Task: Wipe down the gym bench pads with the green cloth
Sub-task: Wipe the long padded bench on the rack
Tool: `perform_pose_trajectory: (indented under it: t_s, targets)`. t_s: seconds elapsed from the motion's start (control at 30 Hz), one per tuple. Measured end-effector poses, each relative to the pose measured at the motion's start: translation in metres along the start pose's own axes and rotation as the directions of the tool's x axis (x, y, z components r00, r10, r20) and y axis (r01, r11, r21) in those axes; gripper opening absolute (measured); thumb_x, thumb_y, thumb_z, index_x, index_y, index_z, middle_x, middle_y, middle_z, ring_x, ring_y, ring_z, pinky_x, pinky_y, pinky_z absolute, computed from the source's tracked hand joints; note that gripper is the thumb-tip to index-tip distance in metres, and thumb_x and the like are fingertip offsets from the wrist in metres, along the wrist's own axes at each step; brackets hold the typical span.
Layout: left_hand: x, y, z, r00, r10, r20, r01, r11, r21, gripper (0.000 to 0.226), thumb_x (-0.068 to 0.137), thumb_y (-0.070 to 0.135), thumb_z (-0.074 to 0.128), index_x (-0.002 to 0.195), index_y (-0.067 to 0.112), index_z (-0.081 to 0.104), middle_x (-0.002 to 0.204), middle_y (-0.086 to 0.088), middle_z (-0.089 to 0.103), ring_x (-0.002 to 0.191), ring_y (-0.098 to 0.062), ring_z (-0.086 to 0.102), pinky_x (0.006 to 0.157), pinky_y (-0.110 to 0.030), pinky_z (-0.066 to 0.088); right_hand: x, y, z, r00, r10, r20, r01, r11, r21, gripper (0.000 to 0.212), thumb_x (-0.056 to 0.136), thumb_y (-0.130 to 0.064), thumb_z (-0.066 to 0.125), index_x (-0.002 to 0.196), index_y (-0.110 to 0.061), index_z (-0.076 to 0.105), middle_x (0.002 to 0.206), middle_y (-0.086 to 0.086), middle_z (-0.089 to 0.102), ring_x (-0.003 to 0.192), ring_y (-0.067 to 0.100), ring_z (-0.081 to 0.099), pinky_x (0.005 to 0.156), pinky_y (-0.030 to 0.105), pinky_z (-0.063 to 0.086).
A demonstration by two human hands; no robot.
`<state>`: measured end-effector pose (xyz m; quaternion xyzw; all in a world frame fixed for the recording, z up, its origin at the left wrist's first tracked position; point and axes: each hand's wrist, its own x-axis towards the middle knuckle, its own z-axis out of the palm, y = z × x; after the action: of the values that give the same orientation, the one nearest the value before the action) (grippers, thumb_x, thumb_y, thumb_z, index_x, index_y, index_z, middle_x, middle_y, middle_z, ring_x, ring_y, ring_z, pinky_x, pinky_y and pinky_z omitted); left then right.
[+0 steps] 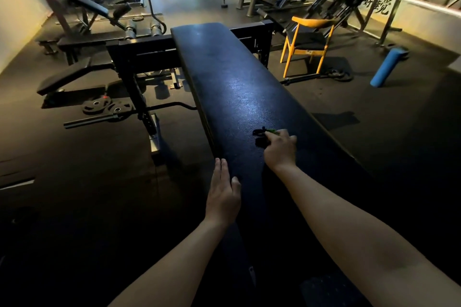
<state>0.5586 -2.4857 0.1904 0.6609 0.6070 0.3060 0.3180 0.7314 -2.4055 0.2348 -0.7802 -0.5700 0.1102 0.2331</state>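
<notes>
Head camera view, looking down a long black bench pad [239, 87] in a dim gym. Its long axis runs straight away from the person, with the far end leaning slightly to the left.

The right hand [279, 149] rests on the pad a little right of its centre line. Its fingers are curled and pinch the green cloth [273, 130] against the vinyl. Only a thin bright green strip shows past the fingertips, on the side toward the far end. The dark folds just beside it may be more cloth in shadow, but this cannot be told.

The left hand [223, 194] lies nearer the person, on the pad's left edge. Its fingers are straight and pressed together, and it holds nothing. The right hand is therefore the one at the cloth. Most of the unwiped-looking length lies ahead of it, so a stroke would likely run forward along the pad.

A yellow wooden chair [306, 42] and a blue foam roller [388, 67] stand to the right.

Black Chinese characters [376, 6] are painted on the far right wall, partly hidden by machine frames and not surely readable. No brand marks can be read.
</notes>
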Motion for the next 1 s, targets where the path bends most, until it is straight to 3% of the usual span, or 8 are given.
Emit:
perform_pose_trajectory:
  t_s: [0.1, 0.2, 0.27, 0.47, 0.57, 0.77, 0.9, 1.0]
  targets:
    - [0.000, -0.001, 0.002, 1.000, 0.008, 0.005, -0.008, 1.000, 0.006, 0.067, 0.102, 0.039, 0.026, 0.159, 0.010, 0.010, 0.168, -0.002, -0.002, 0.153, -0.009, -0.004, 0.122, -0.022, -0.001, -0.008, -0.024, 0.005, 0.999, -0.042, -0.001, 0.042, 0.992, 0.117, 0.048, 0.087, -0.004, 0.052, 0.131, -0.019, 0.064, 0.132, 0.013, 0.052, 0.112, 0.038, 0.047, 0.104, 0.032, 0.034]
    - [0.000, -0.008, 0.002, 0.996, 0.086, -0.008, -0.085, 0.996, 0.018, 0.076, 0.096, 0.051, 0.021, 0.159, 0.009, 0.012, 0.167, -0.005, 0.003, 0.154, -0.012, 0.000, 0.123, -0.022, 0.003, -0.023, -0.051, 0.019, 0.914, -0.396, 0.087, 0.365, 0.897, 0.248, 0.042, 0.081, -0.003, 0.062, 0.120, -0.015, 0.072, 0.119, 0.012, 0.065, 0.108, 0.032, 0.060, 0.103, 0.030, 0.041]
    - [0.002, -0.011, 0.001, 0.989, 0.145, -0.022, -0.145, 0.989, 0.032, 0.074, 0.098, 0.052, 0.025, 0.160, 0.012, 0.016, 0.167, -0.006, 0.011, 0.153, -0.012, 0.007, 0.124, -0.027, 0.011, -0.033, -0.059, 0.024, 0.840, -0.504, 0.200, 0.466, 0.860, 0.208, 0.040, 0.086, -0.007, 0.061, 0.121, -0.022, 0.072, 0.123, 0.005, 0.063, 0.109, 0.030, 0.052, 0.101, 0.028, 0.038]
    - [0.003, -0.005, 0.004, 0.996, 0.079, -0.043, -0.076, 0.995, 0.066, 0.084, 0.089, 0.053, 0.014, 0.158, 0.006, 0.014, 0.168, -0.008, 0.002, 0.152, -0.008, -0.001, 0.121, -0.020, -0.001, -0.028, -0.015, 0.014, 0.929, -0.358, 0.096, 0.353, 0.933, 0.066, 0.039, 0.090, -0.006, 0.056, 0.122, -0.022, 0.071, 0.125, 0.004, 0.059, 0.106, 0.035, 0.047, 0.100, 0.033, 0.034]
    - [0.003, -0.005, 0.003, 0.998, 0.051, -0.022, -0.049, 0.997, 0.067, 0.070, 0.099, 0.040, 0.026, 0.159, 0.007, 0.013, 0.168, -0.006, 0.002, 0.154, -0.011, -0.001, 0.119, -0.018, -0.005, -0.023, 0.007, 0.003, 0.975, -0.223, 0.012, 0.223, 0.975, -0.001, 0.040, 0.091, -0.007, 0.054, 0.123, -0.024, 0.070, 0.125, 0.006, 0.058, 0.104, 0.037, 0.045, 0.099, 0.036, 0.037]
    - [0.002, -0.002, 0.003, 0.999, 0.049, -0.020, -0.049, 0.998, 0.039, 0.078, 0.092, 0.046, 0.019, 0.159, 0.006, 0.013, 0.168, -0.007, 0.003, 0.154, -0.012, 0.001, 0.121, -0.020, -0.003, -0.025, 0.010, -0.011, 0.998, -0.012, -0.066, 0.011, 1.000, -0.014, 0.045, 0.093, -0.006, 0.046, 0.131, -0.022, 0.064, 0.128, 0.009, 0.054, 0.108, 0.037, 0.044, 0.097, 0.033, 0.038]
    - [0.003, -0.008, 0.004, 0.998, 0.052, -0.043, -0.050, 0.998, 0.046, 0.088, 0.085, 0.053, 0.013, 0.158, 0.004, 0.017, 0.167, -0.009, 0.007, 0.154, -0.013, 0.004, 0.118, -0.014, -0.007, -0.045, -0.018, 0.004, 0.957, -0.291, 0.007, 0.289, 0.951, 0.108, 0.042, 0.082, -0.005, 0.060, 0.120, -0.019, 0.072, 0.117, 0.012, 0.061, 0.100, 0.037, 0.056, 0.097, 0.037, 0.044]
    - [0.003, -0.006, 0.003, 0.996, 0.060, -0.059, -0.056, 0.996, 0.062, 0.079, 0.089, 0.044, 0.019, 0.158, 0.005, 0.018, 0.167, -0.009, 0.011, 0.154, -0.014, 0.007, 0.121, -0.021, 0.000, -0.058, -0.029, 0.014, 0.893, -0.435, 0.114, 0.423, 0.899, 0.114, 0.040, 0.086, -0.007, 0.061, 0.122, -0.022, 0.071, 0.123, 0.007, 0.060, 0.104, 0.034, 0.049, 0.099, 0.036, 0.040]
